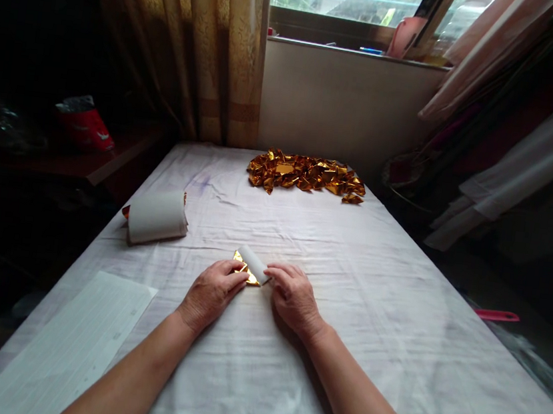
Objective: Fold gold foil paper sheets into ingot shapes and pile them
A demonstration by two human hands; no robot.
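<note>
Between the two hands, on the white-clothed table (pixel 346 296), lies a gold foil sheet (pixel 248 269), partly folded with its white back showing. The left hand (pixel 210 293) and right hand (pixel 293 296) pinch it from either side, fingertips closed on its edges. Beyond the hands a pile of folded gold pieces (pixel 305 173) lies finished; left of them a roll of unfolded sheets (pixel 157 217) waits, so much seems left.

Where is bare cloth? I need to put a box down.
Free: right of the right hand to the table edge, and between the hands and the gold pile. Crowded: left side, with roll and sheet.
</note>
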